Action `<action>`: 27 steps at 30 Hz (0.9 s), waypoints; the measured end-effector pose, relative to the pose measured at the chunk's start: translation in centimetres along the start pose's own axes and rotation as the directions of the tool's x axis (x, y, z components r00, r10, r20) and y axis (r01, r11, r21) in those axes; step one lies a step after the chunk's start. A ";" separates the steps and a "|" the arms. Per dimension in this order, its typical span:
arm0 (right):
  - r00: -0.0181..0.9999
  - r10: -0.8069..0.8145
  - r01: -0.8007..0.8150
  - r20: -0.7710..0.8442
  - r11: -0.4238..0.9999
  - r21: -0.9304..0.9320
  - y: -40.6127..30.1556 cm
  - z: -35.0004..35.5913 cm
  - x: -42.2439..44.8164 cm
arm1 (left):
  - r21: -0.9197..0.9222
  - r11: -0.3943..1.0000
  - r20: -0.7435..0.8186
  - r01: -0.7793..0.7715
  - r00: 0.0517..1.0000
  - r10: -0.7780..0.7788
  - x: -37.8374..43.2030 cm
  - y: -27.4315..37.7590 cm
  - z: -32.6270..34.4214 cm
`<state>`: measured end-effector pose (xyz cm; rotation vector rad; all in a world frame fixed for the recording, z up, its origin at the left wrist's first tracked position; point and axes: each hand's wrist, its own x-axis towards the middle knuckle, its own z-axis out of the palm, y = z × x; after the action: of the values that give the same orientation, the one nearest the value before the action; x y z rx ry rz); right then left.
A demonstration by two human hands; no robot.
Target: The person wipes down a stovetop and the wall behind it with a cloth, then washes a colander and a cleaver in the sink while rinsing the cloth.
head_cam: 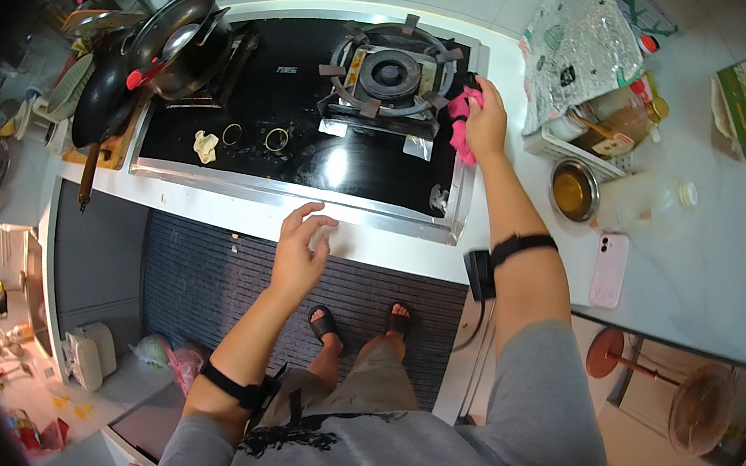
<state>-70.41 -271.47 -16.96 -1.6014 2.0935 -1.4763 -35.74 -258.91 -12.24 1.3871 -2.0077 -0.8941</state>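
A pink cloth is in the grip of my right hand, pressed against the right edge of a black gas cooktop. Just left of it stands the right burner with its round metal pan support. My left hand holds nothing; its fingers are apart and slightly curled near the cooktop's front metal trim. Two ring-shaped knob openings show on the glass. A crumpled pale scrap lies at the front left of the cooktop.
Stacked metal pots cover the left burner, with a wok beside them, its handle jutting past the counter edge. Along the right counter are a bottle basket, a metal bowl of oily liquid, a plastic jug and a pink phone.
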 end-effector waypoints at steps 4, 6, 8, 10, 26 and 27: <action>0.964 -0.217 0.250 0.154 0.936 -0.247 4.2 3.8 0.9 | 0.080 0.997 -0.053 0.002 0.999 0.002 -1.2 -1.1 -1.1; 0.941 -0.277 0.315 0.194 0.926 -0.208 4.5 4.1 0.4 | 0.119 0.993 -0.082 -0.002 0.997 0.012 -1.3 -1.8 -1.0; 0.928 -0.293 0.329 0.231 0.934 -0.136 4.5 3.3 -1.5 | 0.106 0.993 -0.087 0.046 0.996 -0.037 -1.5 -1.5 -0.6; 0.922 -0.285 0.302 0.262 0.953 -0.024 3.3 1.9 -4.3 | 0.066 0.995 -0.070 0.075 0.995 -0.070 -1.4 -0.7 0.0; 0.999 0.044 -0.048 0.025 0.984 0.170 -4.9 -7.7 -21.7 | -0.028 0.985 0.097 -0.170 0.980 0.172 0.1 2.0 2.8; 0.998 0.063 -0.062 -0.022 0.996 0.059 -5.0 -8.5 -21.6 | -0.031 0.986 0.098 -0.167 0.981 0.169 0.0 1.5 2.4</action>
<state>-62.77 -249.02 -18.22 -1.4917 2.0732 -1.5287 -38.35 -258.05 -12.62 1.1608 -2.1463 -0.9232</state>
